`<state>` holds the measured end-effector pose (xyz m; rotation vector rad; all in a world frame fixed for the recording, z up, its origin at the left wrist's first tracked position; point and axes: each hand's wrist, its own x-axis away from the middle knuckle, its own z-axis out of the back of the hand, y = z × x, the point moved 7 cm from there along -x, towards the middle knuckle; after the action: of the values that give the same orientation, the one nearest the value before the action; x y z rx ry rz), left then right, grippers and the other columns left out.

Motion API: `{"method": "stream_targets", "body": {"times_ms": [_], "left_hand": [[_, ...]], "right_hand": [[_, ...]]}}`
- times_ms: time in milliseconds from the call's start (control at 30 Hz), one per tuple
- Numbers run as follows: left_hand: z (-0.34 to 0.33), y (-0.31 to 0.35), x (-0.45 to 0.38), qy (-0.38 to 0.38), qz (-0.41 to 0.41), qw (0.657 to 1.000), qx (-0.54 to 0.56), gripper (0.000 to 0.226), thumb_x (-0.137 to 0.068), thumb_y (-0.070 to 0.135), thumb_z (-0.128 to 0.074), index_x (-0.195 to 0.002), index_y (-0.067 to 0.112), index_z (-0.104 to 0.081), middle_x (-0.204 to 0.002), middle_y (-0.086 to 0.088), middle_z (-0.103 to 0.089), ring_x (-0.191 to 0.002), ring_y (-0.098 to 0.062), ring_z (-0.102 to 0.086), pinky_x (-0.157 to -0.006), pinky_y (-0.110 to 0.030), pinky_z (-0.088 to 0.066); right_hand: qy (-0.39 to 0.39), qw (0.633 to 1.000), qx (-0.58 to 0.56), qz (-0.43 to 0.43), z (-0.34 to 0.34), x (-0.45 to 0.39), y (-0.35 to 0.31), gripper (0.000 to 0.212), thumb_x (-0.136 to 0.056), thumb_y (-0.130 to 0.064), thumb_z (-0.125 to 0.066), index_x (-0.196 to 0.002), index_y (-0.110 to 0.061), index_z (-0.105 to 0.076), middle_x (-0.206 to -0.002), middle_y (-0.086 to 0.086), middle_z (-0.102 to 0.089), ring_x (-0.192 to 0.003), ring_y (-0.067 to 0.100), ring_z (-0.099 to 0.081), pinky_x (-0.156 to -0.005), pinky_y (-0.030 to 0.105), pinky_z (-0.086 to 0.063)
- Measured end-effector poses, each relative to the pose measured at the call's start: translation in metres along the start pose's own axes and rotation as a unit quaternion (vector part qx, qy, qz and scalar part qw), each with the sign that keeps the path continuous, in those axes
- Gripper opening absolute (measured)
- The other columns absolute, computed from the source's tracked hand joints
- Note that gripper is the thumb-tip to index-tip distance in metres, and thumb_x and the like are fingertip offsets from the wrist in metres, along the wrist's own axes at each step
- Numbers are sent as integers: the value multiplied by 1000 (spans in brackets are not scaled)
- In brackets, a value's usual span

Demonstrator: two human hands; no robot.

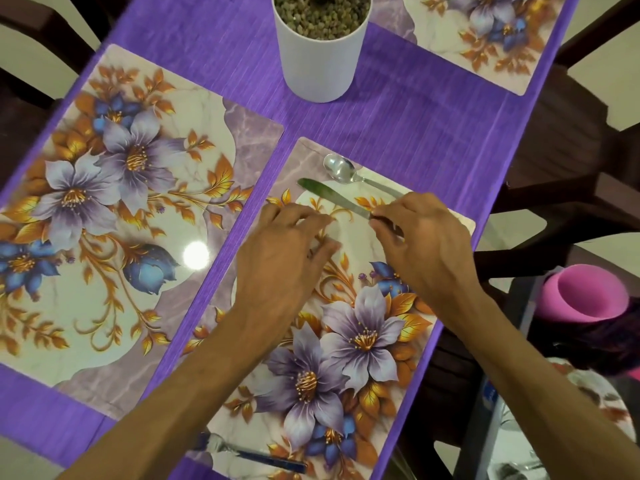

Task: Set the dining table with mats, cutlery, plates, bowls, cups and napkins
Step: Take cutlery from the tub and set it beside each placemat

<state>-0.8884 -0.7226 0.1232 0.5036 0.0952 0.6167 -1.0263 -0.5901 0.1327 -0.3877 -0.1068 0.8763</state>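
A floral place mat (332, 341) lies on the purple table runner (415, 133) in front of me. At its far end rest a steel spoon (341, 171) and a table knife (329, 197), side by side. My right hand (426, 247) pinches the knife's handle. My left hand (280, 254) hovers over the mat just left of the knife with loosely bent fingers, holding nothing. A fork (242, 452) lies at the mat's near end. A second floral mat (114, 209) lies to the left, a third mat (485, 36) at the far right.
A white pot (320, 57) filled with small pebbles stands on the runner beyond the mats. Dark chairs (554, 188) sit along the right side. A pink cup (585, 294) and patterned dishes (595, 393) sit low at the right.
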Motion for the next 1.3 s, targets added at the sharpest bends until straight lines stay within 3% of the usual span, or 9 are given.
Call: {"method": "stream_targets", "body": {"times_ms": [200,400,667,833,933,1100,1200,1300], "left_hand": [[1,1,1,5,-3,1000,-14,31,-92,50,-73,-119,34,-75,-121,12,-68,-118,-16,-53,-66,-23,-41],[0,2,1,-1,-4,1000,-16,33,-92,50,-74,-121,33,-75,-122,10,-68,-119,-17,-53,-67,-24,-41],[0,4,0,0,-6,1000,-20,36,-94,51,-71,-124,33,-73,-125,10,-66,-122,-16,-52,-71,-27,-42],[0,10,4,2,-36,999,-6,37,-93,46,-73,-124,27,-74,-125,3,-69,-119,-26,-55,-89,-39,-50],[-7,37,21,-7,-99,995,-5,36,-93,43,-72,-123,23,-74,-121,-1,-71,-114,-32,-59,-99,-44,-45],[-43,128,92,-74,-214,973,47,26,-97,32,-69,-119,19,-75,-117,-3,-70,-108,-30,-58,-97,-42,-44],[-85,175,142,-138,-235,959,73,24,-95,32,-71,-112,17,-77,-112,-2,-72,-105,-24,-58,-99,-39,-43],[-133,206,187,-206,-215,952,75,26,-97,36,-69,-116,21,-76,-111,2,-72,-104,-20,-55,-93,-38,-47]], "right_hand": [[8,999,-18,-26,1,-5,5,22,-99,-27,-68,-111,-11,-78,-101,7,-73,-96,26,-65,-71,43,-58],[0,1000,-27,-12,1,-9,9,18,-101,-21,-66,-110,-13,-79,-101,4,-72,-97,25,-61,-73,32,-45],[8,1000,-30,-7,3,-7,5,23,-103,-26,-62,-113,-13,-77,-102,6,-70,-98,25,-62,-74,42,-56],[54,998,-24,4,19,4,4,24,-98,-29,-62,-106,-12,-77,-93,8,-67,-94,32,-58,-75,48,-52],[80,996,-31,-15,47,35,16,24,-94,-27,-62,-106,-12,-76,-95,8,-68,-95,31,-59,-77,42,-50],[70,996,-47,-33,92,130,81,15,-94,-22,-67,-100,-12,-77,-92,6,-71,-89,29,-63,-80,36,-48],[17,992,-57,-109,113,216,149,15,-93,-22,-68,-102,-15,-78,-93,5,-75,-85,24,-68,-80,38,-54],[-104,972,-58,-203,114,311,224,21,-91,-32,-62,-99,-20,-79,-98,1,-78,-80,22,-72,-78,36,-55]]}}
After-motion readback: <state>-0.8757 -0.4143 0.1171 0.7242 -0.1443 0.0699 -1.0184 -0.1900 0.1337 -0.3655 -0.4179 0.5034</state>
